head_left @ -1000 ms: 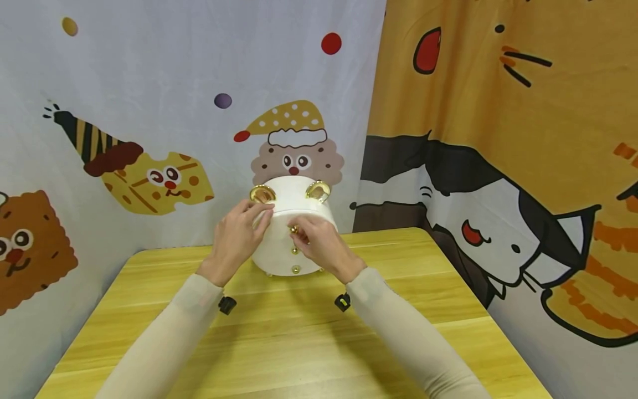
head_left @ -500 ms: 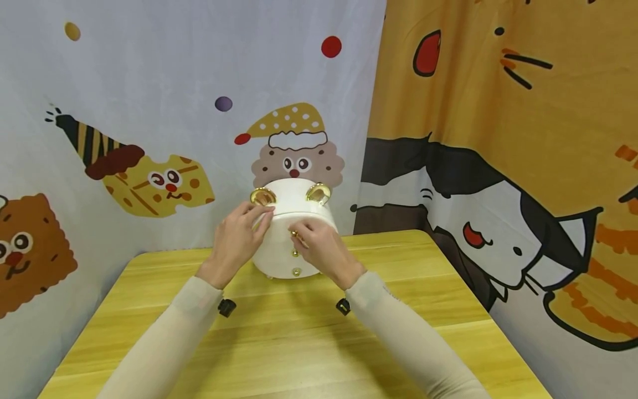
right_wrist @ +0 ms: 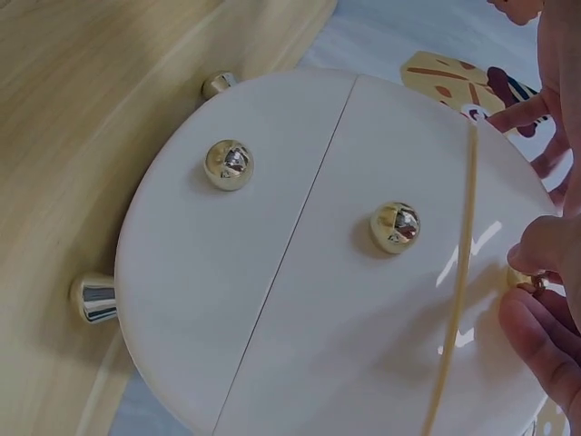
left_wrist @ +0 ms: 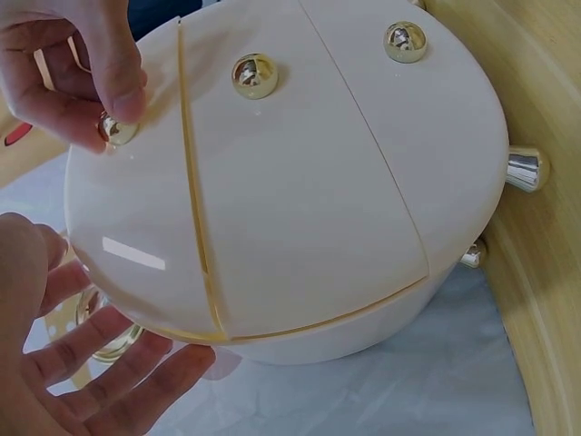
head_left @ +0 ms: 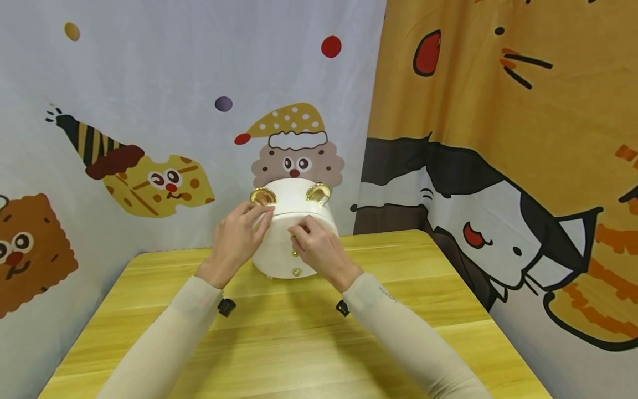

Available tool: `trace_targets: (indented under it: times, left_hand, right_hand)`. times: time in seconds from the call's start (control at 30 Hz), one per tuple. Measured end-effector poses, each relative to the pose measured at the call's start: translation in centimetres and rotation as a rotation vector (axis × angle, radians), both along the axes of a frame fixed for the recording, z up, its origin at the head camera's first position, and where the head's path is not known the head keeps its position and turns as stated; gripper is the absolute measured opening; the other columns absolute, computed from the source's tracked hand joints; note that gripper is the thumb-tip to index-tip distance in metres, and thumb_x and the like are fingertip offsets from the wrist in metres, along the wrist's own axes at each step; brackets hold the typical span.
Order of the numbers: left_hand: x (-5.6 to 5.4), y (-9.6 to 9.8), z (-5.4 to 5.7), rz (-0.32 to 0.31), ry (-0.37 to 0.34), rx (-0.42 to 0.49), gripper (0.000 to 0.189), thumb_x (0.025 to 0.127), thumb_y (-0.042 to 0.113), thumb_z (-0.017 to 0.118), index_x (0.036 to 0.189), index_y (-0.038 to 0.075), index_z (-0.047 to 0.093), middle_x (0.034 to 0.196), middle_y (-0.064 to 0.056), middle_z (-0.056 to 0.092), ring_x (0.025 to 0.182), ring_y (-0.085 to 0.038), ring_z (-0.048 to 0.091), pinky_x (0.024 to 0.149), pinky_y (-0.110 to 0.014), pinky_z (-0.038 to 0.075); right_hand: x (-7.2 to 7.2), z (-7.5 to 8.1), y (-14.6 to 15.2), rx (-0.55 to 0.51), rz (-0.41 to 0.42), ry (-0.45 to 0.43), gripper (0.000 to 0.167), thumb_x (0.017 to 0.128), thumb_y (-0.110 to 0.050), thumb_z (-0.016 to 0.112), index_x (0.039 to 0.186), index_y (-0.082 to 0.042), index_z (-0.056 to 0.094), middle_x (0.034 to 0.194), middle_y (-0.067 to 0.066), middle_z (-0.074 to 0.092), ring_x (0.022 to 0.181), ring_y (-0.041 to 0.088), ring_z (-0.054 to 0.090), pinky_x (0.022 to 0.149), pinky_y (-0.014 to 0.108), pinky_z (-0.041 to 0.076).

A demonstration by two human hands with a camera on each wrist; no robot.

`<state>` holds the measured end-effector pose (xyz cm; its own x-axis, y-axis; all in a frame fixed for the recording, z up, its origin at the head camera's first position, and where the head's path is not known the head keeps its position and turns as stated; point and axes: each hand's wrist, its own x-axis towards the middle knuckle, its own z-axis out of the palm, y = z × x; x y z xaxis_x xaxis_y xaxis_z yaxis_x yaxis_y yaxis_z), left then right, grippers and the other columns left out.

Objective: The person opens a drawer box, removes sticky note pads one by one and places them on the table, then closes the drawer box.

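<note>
A rounded white box (head_left: 274,255) with gold ears (head_left: 318,193) stands on the table, its front split into three sections. My right hand (head_left: 321,249) pinches the gold top knob (right_wrist: 519,278) between thumb and fingers. The middle knob (left_wrist: 254,76) and bottom knob (left_wrist: 405,42) are untouched. A yellowish seam (left_wrist: 192,182), thicker than the lower dividing line, runs between the top and middle sections. My left hand (head_left: 236,238) lies at the box's upper left, fingers extended along its edge below the left ear (head_left: 263,196). The box's back is hidden.
Short gold feet (left_wrist: 528,169) hold the box above the wood-grain table (head_left: 299,343). Behind it hangs a pale cartoon-printed curtain (head_left: 164,66); an orange curtain (head_left: 468,111) hangs at the right. Small black devices (head_left: 226,307) sit under both wrists.
My right hand has turned slightly, and its fingers now cover more of the top knob in the head view. My left hand keeps its place on the box.
</note>
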<state>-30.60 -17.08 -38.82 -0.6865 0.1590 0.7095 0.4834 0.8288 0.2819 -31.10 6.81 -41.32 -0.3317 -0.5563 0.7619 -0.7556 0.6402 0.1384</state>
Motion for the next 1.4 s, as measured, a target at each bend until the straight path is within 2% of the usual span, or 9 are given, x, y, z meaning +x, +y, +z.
trace_targets:
  times: [0.33,0.6,0.93,1.4]
  left_hand:
    - [-0.1,-0.1,0.2,-0.016,-0.015,0.006,0.029,0.118,0.034,0.073,0.133,0.015,0.088,0.120,-0.014,0.080,0.079,-0.031,0.071,0.062,-0.049,0.061]
    - [-0.4,-0.5,0.4,-0.044,-0.002,0.024,0.025,0.115,0.029,0.078,0.128,0.012,0.091,0.115,-0.015,0.081,0.076,-0.031,0.069,0.063,-0.047,0.058]
    - [-0.3,-0.8,0.9,-0.078,-0.032,0.031,0.023,0.113,0.026,0.081,0.129,0.013,0.091,0.115,-0.017,0.082,0.079,-0.031,0.070,0.065,-0.043,0.056]
    - [-0.5,-1.0,0.7,-0.088,-0.003,0.013,0.021,0.111,0.023,0.083,0.128,0.013,0.091,0.112,-0.016,0.082,0.077,-0.031,0.070,0.063,-0.041,0.055]
  right_hand:
    - [0.3,0.0,0.1,0.005,0.018,0.012,0.015,0.102,-0.002,0.087,0.116,-0.007,0.082,0.109,0.010,0.072,0.088,0.018,0.073,0.073,0.025,0.066]
    - [1.0,0.1,0.2,0.020,0.030,0.016,0.014,0.103,-0.004,0.087,0.116,-0.007,0.082,0.109,0.009,0.073,0.090,0.017,0.073,0.077,0.025,0.066]
    - [1.8,0.2,0.5,0.026,0.039,0.039,0.013,0.102,-0.004,0.087,0.115,-0.007,0.083,0.108,0.008,0.074,0.090,0.017,0.072,0.078,0.024,0.065]
    - [2.9,0.3,0.8,0.018,0.056,0.074,0.015,0.099,-0.004,0.090,0.112,-0.006,0.083,0.106,0.009,0.073,0.088,0.016,0.072,0.076,0.023,0.064]
